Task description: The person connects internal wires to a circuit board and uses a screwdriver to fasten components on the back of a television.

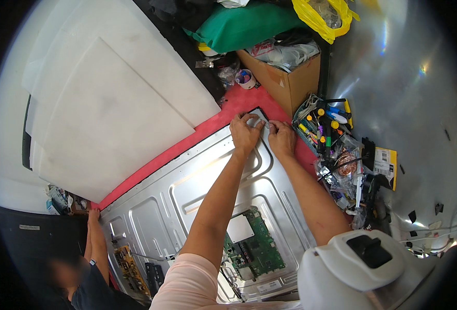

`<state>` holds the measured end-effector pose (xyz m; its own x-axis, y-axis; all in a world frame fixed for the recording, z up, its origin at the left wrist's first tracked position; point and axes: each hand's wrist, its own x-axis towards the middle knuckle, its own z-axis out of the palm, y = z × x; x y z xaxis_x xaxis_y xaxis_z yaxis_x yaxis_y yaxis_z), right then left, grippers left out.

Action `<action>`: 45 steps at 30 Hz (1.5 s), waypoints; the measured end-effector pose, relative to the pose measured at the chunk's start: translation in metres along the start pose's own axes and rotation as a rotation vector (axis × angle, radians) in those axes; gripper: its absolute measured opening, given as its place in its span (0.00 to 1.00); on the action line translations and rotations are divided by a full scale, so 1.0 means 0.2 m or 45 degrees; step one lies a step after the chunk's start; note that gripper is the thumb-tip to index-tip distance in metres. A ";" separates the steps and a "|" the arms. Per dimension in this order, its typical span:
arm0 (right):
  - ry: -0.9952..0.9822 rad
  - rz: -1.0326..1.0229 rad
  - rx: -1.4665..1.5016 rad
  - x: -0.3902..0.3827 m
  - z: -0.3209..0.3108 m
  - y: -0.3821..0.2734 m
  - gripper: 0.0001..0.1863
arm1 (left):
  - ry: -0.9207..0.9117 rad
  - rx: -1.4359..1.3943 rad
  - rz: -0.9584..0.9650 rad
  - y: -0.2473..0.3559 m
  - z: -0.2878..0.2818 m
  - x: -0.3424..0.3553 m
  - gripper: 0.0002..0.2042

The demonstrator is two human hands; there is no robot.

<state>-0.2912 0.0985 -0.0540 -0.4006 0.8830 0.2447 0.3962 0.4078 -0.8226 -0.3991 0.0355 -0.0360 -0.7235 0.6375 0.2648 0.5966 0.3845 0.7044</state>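
Note:
A large silver metal television panel lies on a red cloth, its far corner under my hands. My left hand is at that corner, its fingers curled and pinching close to the edge. Just right of it, my right hand has thumb and fingers pressed together at the same corner. A small pale bit shows between the two sets of fingertips; what each pinches is too small to make out. A green circuit board is mounted on the panel nearer me, and a yellowish board sits at its left end.
Another person's hands touch the panel's left end. White sheets lie beyond it. A cardboard box and a tray of tools stand at the far right, above plastic bags and cables. A white machine is close at lower right.

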 end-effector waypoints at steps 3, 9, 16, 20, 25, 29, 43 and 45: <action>0.056 0.041 -0.034 0.01 0.02 0.00 0.09 | 0.012 0.079 0.014 0.01 0.00 0.03 0.19; -0.053 0.071 -0.103 0.02 0.01 0.00 0.09 | -0.232 0.092 0.041 -0.11 -0.07 0.20 0.20; -0.008 0.065 -0.121 0.02 0.03 0.00 0.09 | -0.320 -0.023 -0.238 -0.19 -0.04 0.28 0.16; -0.093 0.194 -0.053 0.05 0.01 -0.02 0.11 | -0.284 0.004 -0.245 -0.21 -0.01 0.30 0.16; -0.493 0.309 -0.260 0.17 -0.02 -0.10 0.11 | -0.287 0.041 -0.324 -0.23 -0.03 0.31 0.16; -0.325 0.167 -0.258 0.12 0.01 -0.05 0.12 | -0.217 0.099 -0.209 -0.15 -0.02 0.26 0.20; -0.125 -0.158 -0.205 -0.03 0.01 0.05 0.19 | -0.300 0.300 -0.046 -0.08 -0.07 0.16 0.40; -0.147 -0.083 -0.147 -0.04 0.00 0.03 0.21 | -0.294 0.294 -0.022 -0.10 -0.06 0.15 0.40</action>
<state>-0.2856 0.0943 -0.0605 -0.5183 0.8238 0.2296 0.4560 0.4934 -0.7407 -0.4369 0.0404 -0.0340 -0.6522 0.7539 0.0795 0.6670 0.5209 0.5327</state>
